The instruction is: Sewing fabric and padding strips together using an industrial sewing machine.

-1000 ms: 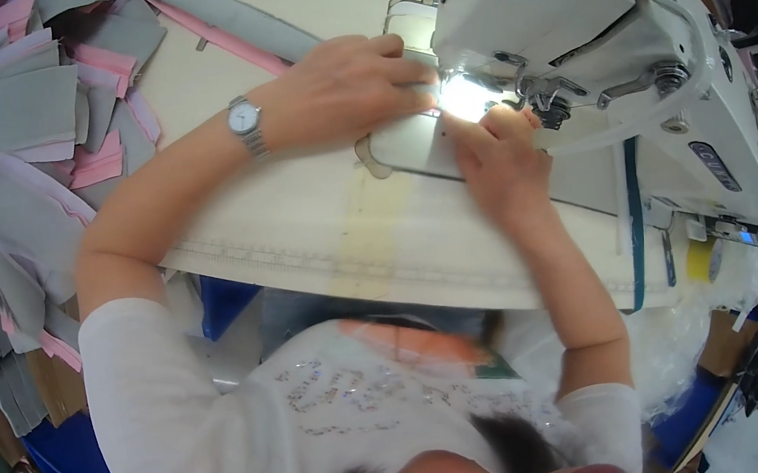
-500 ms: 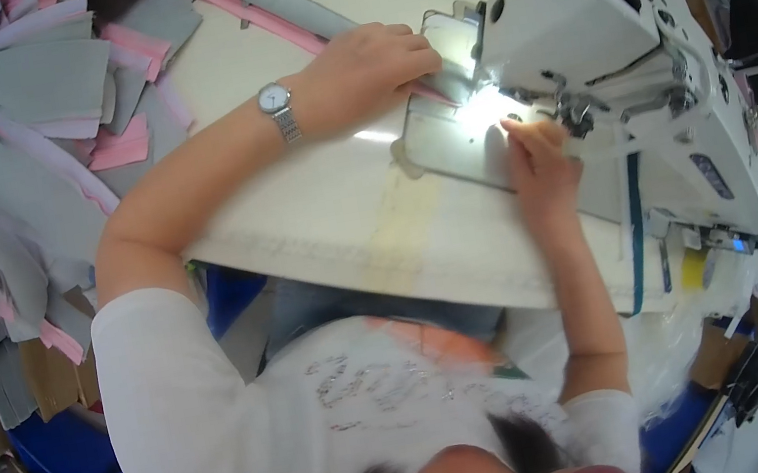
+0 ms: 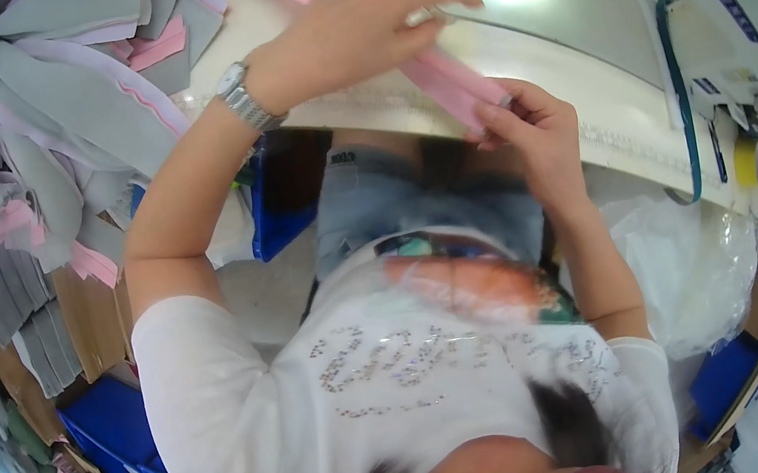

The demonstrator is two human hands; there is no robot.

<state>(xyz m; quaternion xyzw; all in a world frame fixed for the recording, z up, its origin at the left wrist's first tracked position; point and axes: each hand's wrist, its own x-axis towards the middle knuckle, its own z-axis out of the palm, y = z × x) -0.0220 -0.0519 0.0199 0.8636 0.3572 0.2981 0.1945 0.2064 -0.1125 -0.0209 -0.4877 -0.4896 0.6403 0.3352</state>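
Observation:
My right hand is closed on the lower end of a pink fabric strip at the table's front edge. My left hand, slightly blurred, is above the upper part of that strip, fingers loosely curved and apart; a silver watch is on that wrist. Beyond the hands, at the upper right, is a white industrial sewing machine with a lit metal plate.
Piled grey and pink fabric pieces cover the left of the white table. A teal band and yellow tape roll are at the right. Blue bins, cardboard and clear plastic bags surround my seat.
Both hands have left the needle area, drawing a pink strip toward me to the front edge. My right hand now grips it. The view has shifted, putting the machine higher in frame.

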